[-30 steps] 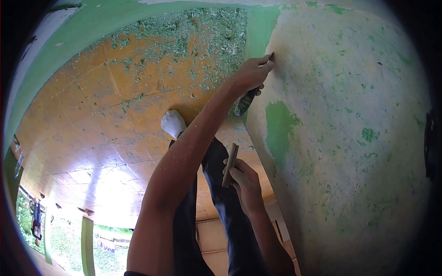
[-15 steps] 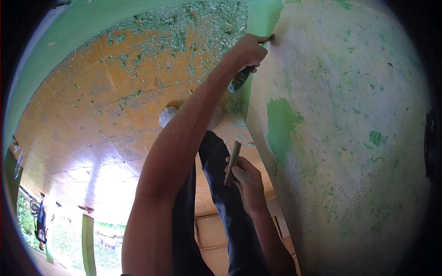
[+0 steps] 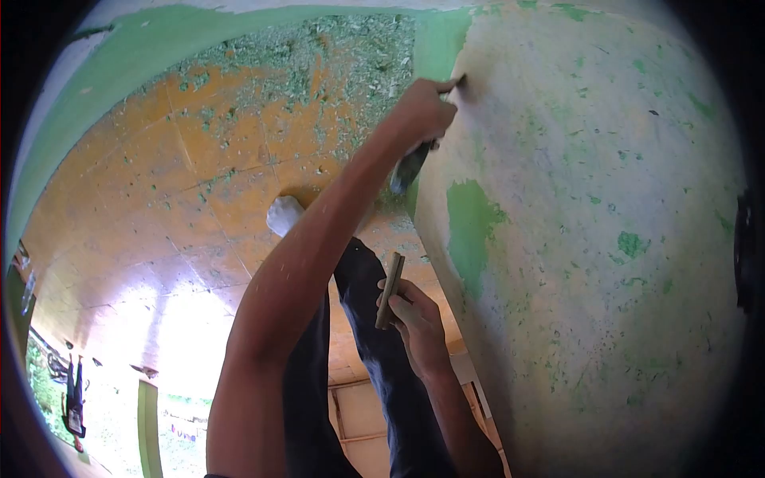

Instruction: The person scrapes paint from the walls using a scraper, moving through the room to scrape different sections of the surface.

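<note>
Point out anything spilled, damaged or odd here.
Green flakes litter the orange floor, thickest toward the top of the view, so it looks messy. The wall looks damaged: mostly pale and blotchy, with a ragged green patch on it, as though paint had been stripped.

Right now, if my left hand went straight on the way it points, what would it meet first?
Your left hand, gripping the dark-handled tool, would probably meet the patchy whitish-and-green painted wall first; it looks very near, though depth leaves contact unclear.
</note>
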`<state>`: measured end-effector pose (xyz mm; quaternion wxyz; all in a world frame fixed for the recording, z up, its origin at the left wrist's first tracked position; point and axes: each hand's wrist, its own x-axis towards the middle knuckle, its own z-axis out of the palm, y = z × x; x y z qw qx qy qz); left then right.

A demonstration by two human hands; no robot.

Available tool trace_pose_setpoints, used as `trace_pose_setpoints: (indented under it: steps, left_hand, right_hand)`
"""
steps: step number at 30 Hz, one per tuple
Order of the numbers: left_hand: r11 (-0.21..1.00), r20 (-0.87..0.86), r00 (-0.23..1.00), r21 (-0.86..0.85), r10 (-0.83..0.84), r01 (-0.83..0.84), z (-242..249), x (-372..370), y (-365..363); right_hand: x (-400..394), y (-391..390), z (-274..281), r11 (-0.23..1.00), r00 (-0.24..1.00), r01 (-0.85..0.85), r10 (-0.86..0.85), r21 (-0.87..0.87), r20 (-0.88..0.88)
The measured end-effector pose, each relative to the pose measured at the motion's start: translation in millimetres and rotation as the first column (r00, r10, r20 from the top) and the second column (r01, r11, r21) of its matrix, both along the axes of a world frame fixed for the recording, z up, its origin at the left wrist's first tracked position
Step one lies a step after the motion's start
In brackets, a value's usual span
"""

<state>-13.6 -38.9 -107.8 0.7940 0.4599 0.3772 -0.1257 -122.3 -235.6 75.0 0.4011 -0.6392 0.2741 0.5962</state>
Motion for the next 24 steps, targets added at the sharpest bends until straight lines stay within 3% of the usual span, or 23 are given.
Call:
trace_pose_setpoints:
  steps: [5, 9, 13, 14, 20, 24]
  left_hand:
    - [0.99, -0.116, 0.988, -0.084, 0.105, -0.115, -39, 17, 3]
    - [0.992, -0.046, 0.998, -0.121, -0.038, 0.032, 22, -25, -17]
    - [0.973, -0.141, 0.984, -0.191, 0.107, -0.133, -43, -10, -24]
    - [0.973, -0.162, 0.985, -0.21, 0.067, -0.1, -56, -8, -25]
    - [0.979, -0.102, 0.995, -0.204, 0.006, -0.027, 9, -33, -33]
    - [0.964, -0.127, 0.992, -0.26, 0.019, -0.052, -33, -22, -27]
  right_hand:
    - [-1, 1, -3, 0.999, 0.999, -0.041, 0.041, -0.014, -0.004]
    - [2, 2, 1, 1.0, 1.0, -0.008, 0.008, -0.009, 0.003]
    - [1, 1, 0, 0.999, 1.0, -0.01, 0.01, -0.033, 0.003]
    - [1, 1, -1, 0.999, 1.0, -0.021, 0.021, -0.026, -0.006]
    - [8, 0, 1, 0.999, 1.0, -0.005, 0.007, -0.053, 0.02]
    - [-2, -5, -5, 0.997, 0.998, -0.057, 0.056, -0.043, -0.015]
